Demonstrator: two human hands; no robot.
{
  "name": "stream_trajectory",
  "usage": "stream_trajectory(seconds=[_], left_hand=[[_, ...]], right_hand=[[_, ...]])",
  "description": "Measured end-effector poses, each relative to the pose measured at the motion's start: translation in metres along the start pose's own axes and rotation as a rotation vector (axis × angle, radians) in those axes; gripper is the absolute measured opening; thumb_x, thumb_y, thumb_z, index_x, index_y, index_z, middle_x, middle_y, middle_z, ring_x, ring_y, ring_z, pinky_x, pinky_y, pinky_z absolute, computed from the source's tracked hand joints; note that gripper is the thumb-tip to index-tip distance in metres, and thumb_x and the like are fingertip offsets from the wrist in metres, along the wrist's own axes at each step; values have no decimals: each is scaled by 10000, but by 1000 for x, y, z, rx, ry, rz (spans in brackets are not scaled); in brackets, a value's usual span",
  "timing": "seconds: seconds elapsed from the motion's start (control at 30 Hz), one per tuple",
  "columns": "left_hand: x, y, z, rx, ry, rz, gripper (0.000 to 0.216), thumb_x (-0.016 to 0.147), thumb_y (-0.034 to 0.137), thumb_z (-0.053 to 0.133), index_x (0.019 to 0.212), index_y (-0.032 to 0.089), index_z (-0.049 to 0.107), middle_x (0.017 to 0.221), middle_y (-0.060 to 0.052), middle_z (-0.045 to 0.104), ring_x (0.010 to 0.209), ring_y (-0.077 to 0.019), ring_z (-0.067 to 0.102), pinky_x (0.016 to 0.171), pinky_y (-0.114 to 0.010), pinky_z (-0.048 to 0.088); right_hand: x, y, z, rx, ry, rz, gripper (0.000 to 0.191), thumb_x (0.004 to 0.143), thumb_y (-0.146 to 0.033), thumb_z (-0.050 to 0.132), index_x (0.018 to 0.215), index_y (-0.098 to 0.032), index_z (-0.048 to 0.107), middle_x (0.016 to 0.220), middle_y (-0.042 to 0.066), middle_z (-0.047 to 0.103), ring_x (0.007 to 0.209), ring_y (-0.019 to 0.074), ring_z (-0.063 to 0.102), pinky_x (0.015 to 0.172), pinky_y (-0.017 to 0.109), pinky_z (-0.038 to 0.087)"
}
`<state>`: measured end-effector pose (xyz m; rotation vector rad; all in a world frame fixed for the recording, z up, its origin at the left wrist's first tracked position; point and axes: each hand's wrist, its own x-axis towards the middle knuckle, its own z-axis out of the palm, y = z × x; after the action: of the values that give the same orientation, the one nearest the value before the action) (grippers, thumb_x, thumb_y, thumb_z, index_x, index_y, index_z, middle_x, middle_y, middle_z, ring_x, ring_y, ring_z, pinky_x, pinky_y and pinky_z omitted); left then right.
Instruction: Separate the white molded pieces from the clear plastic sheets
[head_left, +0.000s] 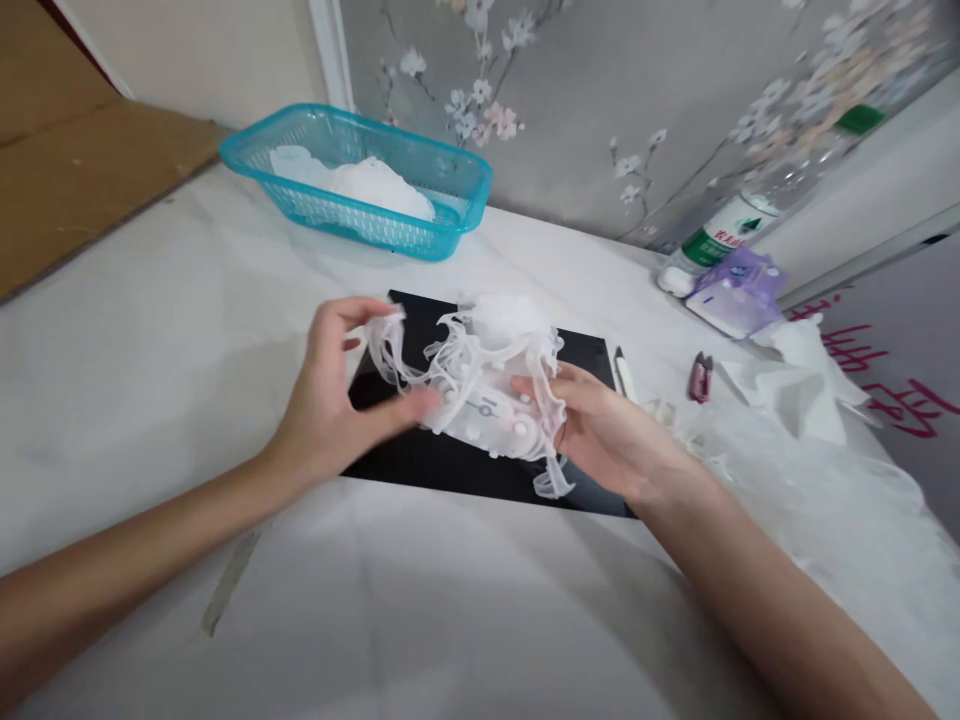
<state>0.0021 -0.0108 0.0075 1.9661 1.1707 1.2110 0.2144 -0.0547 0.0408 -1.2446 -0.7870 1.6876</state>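
A white, translucent piece with curling, frilly strands [480,380] is held up over a black rectangular board [480,480]. Its middle bears a grey line-and-circle mark and small round knobs; its exact kind is unclear. My right hand [600,420] grips its right side, thumb on the front and the other fingers partly hidden behind. On the left, my left hand [337,390] has its fingertips at a looped strand, while its blurred thumb reaches the left edge of the body.
A blue plastic basket [465,225] with white pieces stands at the back. To the right are a white pen-like tool [624,375], dark red nail clippers [701,378], a purple packet [742,285], a water bottle [724,235], crumpled tissue [795,385] and a heap of translucent white material [817,510].
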Motion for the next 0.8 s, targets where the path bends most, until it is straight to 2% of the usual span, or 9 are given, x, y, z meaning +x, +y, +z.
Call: stream_trajectory(seconds=[0.1,0.23,0.33,0.43,0.53,0.63,0.7,0.73,0.8], left_hand=[[0,7,-7,317,-259,366,548,639,427,732,1094,191,538,1354,-131,415,1243,-326,398,1014,-472,308],[12,10,-23,278,-308,487,134,792,237,605,910,186,644,1292,-81,512,1086,-224,551,940,-381,411],[25,9,-32,71,-317,280,111,787,227,604,866,204,680,1189,-32,590,991,-183,584,907,-334,441],[36,0,-36,-168,-236,-125,106,778,265,605,802,231,703,1058,-12,666,1037,-219,568,903,-332,434],[42,-13,-36,-298,41,-441,108,735,206,625,817,192,693,974,-39,679,946,-205,585,801,-311,447],[39,-16,-31,-250,388,-353,278,628,27,620,852,190,644,912,12,621,840,-116,544,756,-236,414],[31,-10,-27,-270,254,-204,176,703,75,580,819,193,640,823,26,605,790,-98,537,747,-207,413],[26,-5,-24,-309,49,-173,113,774,159,549,802,188,654,785,17,619,774,-108,553,747,-211,426],[16,6,-17,-423,-417,-230,240,835,338,511,813,180,690,758,-10,665,771,-149,602,748,-241,464]], right_hand=[[-2,2,4,-42,-42,52,137,723,-173,601,846,-197,657,821,18,697,702,152,660,622,247,544],[1,5,3,-78,22,86,220,704,-96,537,877,-177,647,829,35,694,692,155,653,611,262,548],[4,6,-2,-33,67,129,222,675,-70,519,844,-163,629,777,16,668,560,106,597,501,215,507],[4,5,-4,-57,60,190,189,664,-80,537,818,-161,610,655,-24,609,420,61,486,423,189,437],[1,3,-2,-68,66,222,200,666,-90,582,845,-178,599,621,-47,576,415,56,477,412,180,405],[-2,1,1,-63,33,207,148,681,-136,644,798,-187,568,579,-64,552,411,57,486,403,176,382],[-4,0,4,-68,-47,146,137,698,-183,667,764,-190,547,533,-75,527,408,60,491,420,177,384],[-5,-1,4,-70,-89,103,132,711,-204,666,764,-192,546,523,-77,523,413,61,496,433,178,390],[-6,0,5,-74,-133,32,126,732,-232,658,797,-194,557,538,-71,536,445,67,518,469,184,410]])
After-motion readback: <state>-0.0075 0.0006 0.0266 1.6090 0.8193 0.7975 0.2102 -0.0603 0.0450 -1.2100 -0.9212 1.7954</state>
